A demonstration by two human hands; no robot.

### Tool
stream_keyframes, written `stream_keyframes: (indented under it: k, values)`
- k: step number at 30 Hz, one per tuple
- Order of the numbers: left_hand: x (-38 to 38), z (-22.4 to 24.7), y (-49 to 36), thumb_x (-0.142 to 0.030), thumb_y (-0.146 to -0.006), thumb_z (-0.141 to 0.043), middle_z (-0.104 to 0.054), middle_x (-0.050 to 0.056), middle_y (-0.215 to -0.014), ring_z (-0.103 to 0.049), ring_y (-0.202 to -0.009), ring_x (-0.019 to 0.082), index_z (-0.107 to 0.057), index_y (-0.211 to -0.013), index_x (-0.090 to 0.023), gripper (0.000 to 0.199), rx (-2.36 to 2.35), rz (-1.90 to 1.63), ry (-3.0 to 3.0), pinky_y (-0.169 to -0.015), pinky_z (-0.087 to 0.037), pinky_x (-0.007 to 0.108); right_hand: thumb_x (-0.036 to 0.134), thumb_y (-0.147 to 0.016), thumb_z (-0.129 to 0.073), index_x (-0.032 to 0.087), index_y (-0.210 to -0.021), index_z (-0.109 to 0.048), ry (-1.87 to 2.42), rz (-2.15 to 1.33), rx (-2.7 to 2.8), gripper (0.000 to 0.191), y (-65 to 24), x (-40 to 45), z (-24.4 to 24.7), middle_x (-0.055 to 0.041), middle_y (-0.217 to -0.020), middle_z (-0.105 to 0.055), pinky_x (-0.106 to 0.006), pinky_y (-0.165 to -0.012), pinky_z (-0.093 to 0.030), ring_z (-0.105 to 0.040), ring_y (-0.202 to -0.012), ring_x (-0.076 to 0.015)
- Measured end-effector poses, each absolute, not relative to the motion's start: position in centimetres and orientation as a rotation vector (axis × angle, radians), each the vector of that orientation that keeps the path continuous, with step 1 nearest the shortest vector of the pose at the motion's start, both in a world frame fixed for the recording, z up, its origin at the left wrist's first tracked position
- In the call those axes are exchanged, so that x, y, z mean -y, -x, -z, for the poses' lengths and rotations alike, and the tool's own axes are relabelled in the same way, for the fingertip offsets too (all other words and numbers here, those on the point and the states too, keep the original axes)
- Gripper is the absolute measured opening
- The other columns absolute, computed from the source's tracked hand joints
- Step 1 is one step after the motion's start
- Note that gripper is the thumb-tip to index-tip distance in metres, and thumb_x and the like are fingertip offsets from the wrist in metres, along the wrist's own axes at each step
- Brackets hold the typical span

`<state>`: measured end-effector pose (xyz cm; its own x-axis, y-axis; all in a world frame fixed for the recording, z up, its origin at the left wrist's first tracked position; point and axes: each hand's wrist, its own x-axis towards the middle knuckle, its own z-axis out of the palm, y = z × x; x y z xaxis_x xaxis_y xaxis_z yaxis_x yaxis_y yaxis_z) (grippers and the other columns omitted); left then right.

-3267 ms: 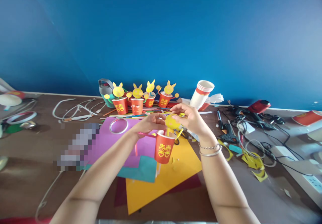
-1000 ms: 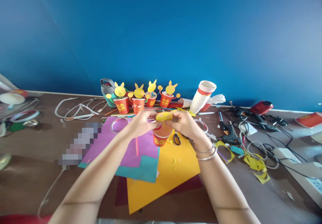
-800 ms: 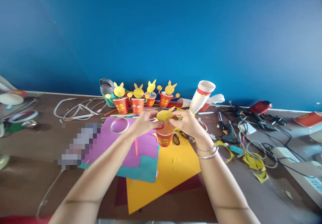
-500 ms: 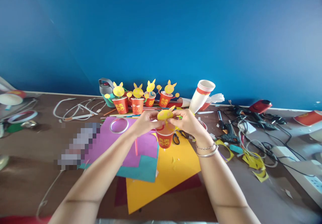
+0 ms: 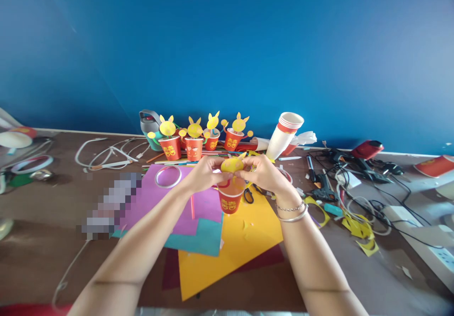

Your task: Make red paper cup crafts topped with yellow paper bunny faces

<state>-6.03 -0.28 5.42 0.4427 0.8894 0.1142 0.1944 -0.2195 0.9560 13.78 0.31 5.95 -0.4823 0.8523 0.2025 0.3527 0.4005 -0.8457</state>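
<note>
Both hands meet over a red paper cup [image 5: 230, 202] with gold characters on its side. My left hand [image 5: 205, 174] pinches the left side of a yellow paper animal head [image 5: 232, 165], thumb near its lower edge. On the opposite side my right hand [image 5: 260, 171] grips the same head, thumb and fingers closed on it. One pointed ear shows above the fingers. The head sits just above the cup's rim; how it joins the cup is hidden by the thumbs. Beneath the cup lies a yellow sheet [image 5: 234, 245].
Several finished cups with yellow heads, one a red cup [image 5: 194, 149], line the wall. A stack of paper cups [image 5: 280, 138] leans behind my right hand. Scissors [image 5: 248, 196], a tape roll [image 5: 168, 177] and purple paper [image 5: 152, 212] lie near; a glue gun [image 5: 324, 188] and cables are right.
The cup has swung slightly down and left beneath my hands, and the yellow head has dipped a little. Both hands keep their grip.
</note>
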Motion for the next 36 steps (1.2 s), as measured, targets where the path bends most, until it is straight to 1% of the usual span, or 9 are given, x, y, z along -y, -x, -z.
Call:
stream_keyframes:
  k: [4, 7, 9, 11, 16, 20, 26, 30, 36]
  values:
    - [0.3, -5.5, 5.8, -0.030, -0.069, -0.071, -0.068, 0.001, -0.071, -0.062, -0.071, 0.017, -0.072, -0.085, -0.012, 0.024, -0.991, -0.859, -1.650, -0.068, -0.049, 0.026, 0.025, -0.075, -0.062, 0.014, -0.075, -0.072, 1.098, -0.965, 1.978, 0.015, -13.6, -0.4, -5.7, -0.0006, -0.070, -0.067, -0.025, -0.061, -0.044, -0.059, -0.066, -0.0149]
    - [0.2, -5.4, 5.6, -0.033, -0.071, -0.070, -0.070, 0.002, -0.076, -0.062, -0.070, 0.016, -0.071, -0.093, -0.013, 0.030, -1.051, -0.857, -1.648, -0.063, -0.049, 0.024, 0.024, -0.073, -0.061, 0.014, -0.077, -0.071, 1.163, -0.914, 1.946, 0.015, -13.2, -0.4, -5.4, -0.0018, -0.072, -0.068, -0.025, -0.062, -0.045, -0.061, -0.068, -0.0160]
    - [0.0, -5.1, 5.6, -0.036, -0.072, -0.069, -0.072, 0.003, -0.084, -0.064, -0.075, 0.018, -0.071, -0.094, -0.013, 0.032, -1.054, -0.882, -1.669, -0.069, -0.051, 0.026, 0.023, -0.072, -0.063, 0.015, -0.082, -0.069, 1.183, -0.852, 1.916, 0.015, -12.9, -0.4, -5.2, -0.0026, -0.075, -0.069, -0.026, -0.065, -0.047, -0.063, -0.071, -0.0169]
    - [-0.1, -4.7, 5.6, -0.039, -0.074, -0.067, -0.073, 0.003, -0.087, -0.065, -0.081, 0.020, -0.071, -0.093, -0.013, 0.033, -1.049, -0.907, -1.674, -0.074, -0.051, 0.028, 0.023, -0.070, -0.066, 0.016, -0.092, -0.065, 1.194, -0.816, 1.867, 0.023, -12.8, -0.3, -5.2, -0.0019, -0.076, -0.069, -0.027, -0.066, -0.047, -0.063, -0.072, -0.0167]
    - [-0.1, -4.4, 5.6, -0.041, -0.073, -0.068, -0.073, 0.004, -0.081, -0.066, -0.079, 0.021, -0.073, -0.089, -0.010, 0.035, -1.030, -0.949, -1.623, -0.073, -0.051, 0.029, 0.020, -0.071, -0.065, 0.019, -0.108, -0.056, 1.152, -0.908, 1.838, 0.038, -12.9, -0.2, -5.3, 0.0005, -0.074, -0.067, -0.026, -0.064, -0.046, -0.063, -0.070, -0.0147]
    - [-0.1, -4.7, 5.6, -0.042, -0.067, -0.074, -0.073, 0.006, -0.078, -0.066, -0.081, 0.023, -0.074, -0.084, -0.009, 0.036, -1.029, -0.964, -1.574, -0.076, -0.052, 0.031, 0.020, -0.072, -0.064, 0.019, -0.108, -0.057, 1.119, -0.949, 1.850, 0.037, -13.0, -0.2, -5.4, 0.0004, -0.077, -0.067, -0.026, -0.066, -0.046, -0.062, -0.070, -0.0137]
    - [-0.4, -4.5, 5.8, -0.042, -0.065, -0.076, -0.074, 0.007, -0.089, -0.067, -0.088, 0.026, -0.074, -0.095, -0.011, 0.044, -0.954, -0.909, -1.474, -0.083, -0.052, 0.036, 0.019, -0.072, -0.064, 0.019, -0.109, -0.057, 1.109, -0.979, 1.808, 0.037, -13.1, -0.4, -5.5, 0.0020, -0.074, -0.066, -0.025, -0.065, -0.046, -0.061, -0.067, -0.0124]
    - [-0.6, -4.2, 5.9, -0.041, -0.063, -0.078, -0.075, 0.008, -0.085, -0.068, -0.085, 0.026, -0.075, -0.092, -0.011, 0.041, -0.964, -0.931, -1.460, -0.083, -0.052, 0.038, 0.020, -0.073, -0.065, 0.018, -0.109, -0.058, 1.120, -0.995, 1.801, 0.038, -13.0, -0.3, -5.7, 0.0008, -0.075, -0.067, -0.026, -0.065, -0.046, -0.061, -0.068, -0.0133]
    - [-1.1, -5.0, 7.1, -0.040, -0.058, -0.081, -0.076, 0.007, -0.084, -0.069, -0.090, 0.028, -0.075, -0.087, -0.014, 0.039, -1.004, -0.887, -1.375, -0.088, -0.050, 0.039, 0.035, -0.083, -0.059, 0.017, -0.105, -0.063, 1.074, -0.896, 1.723, 0.029, -13.9, -1.2, -5.4, -0.0074, -0.094, -0.070, -0.030, -0.078, -0.049, -0.065, -0.088, -0.0177]
